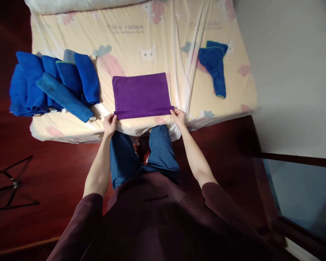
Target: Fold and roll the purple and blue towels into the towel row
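A purple cloth (141,92) lies flat near the front edge of the bed, with a narrow strip folded over along its near side. My left hand (110,124) pinches the near left corner of that strip. At the near right corner, my right hand (178,117) grips the strip between thumb and fingers. To the left are several rolled or folded blue cloths (32,85), with one duller blue roll (63,96) lying slantwise across them. A crumpled dark blue cloth (216,65) with green edging rests on the right.
The bed (141,47) has a cream sheet with carrot and rabbit prints, creased right of the purple cloth. A white rolled edge (78,5) runs along the far side. Black stand legs (15,184) are on the floor at left; a pale wall (293,72) is at right.
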A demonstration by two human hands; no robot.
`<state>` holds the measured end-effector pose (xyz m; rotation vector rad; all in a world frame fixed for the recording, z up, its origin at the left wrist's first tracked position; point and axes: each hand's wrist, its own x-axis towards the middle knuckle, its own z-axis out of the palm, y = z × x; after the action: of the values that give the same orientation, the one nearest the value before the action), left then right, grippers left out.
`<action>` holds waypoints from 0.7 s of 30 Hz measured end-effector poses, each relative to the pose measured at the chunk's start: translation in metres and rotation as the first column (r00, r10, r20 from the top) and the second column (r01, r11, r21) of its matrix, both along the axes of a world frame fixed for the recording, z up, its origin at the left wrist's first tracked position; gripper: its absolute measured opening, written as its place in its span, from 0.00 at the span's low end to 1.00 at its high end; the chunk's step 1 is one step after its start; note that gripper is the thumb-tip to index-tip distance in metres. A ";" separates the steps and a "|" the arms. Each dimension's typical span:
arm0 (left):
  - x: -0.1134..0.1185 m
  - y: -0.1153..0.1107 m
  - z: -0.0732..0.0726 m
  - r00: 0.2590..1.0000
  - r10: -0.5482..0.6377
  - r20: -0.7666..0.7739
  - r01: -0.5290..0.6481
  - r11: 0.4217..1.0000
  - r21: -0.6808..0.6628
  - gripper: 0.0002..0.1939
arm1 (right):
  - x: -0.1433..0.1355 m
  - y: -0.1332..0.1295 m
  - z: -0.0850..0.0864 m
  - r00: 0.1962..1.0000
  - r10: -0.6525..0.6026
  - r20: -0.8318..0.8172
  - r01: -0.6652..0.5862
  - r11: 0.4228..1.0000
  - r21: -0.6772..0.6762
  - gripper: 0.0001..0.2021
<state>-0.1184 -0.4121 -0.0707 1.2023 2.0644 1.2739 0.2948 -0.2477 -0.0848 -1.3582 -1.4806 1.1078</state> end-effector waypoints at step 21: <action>0.006 -0.002 0.003 0.986 0.094 -0.138 -0.084 0.994 0.074 0.28 | -0.003 -0.001 0.012 0.982 -0.151 0.112 0.147 0.988 0.042 0.24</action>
<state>-0.1123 -0.4141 -0.0674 1.2769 2.2141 1.3449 0.2920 -0.2488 -0.0731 -1.5044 -1.4460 0.9193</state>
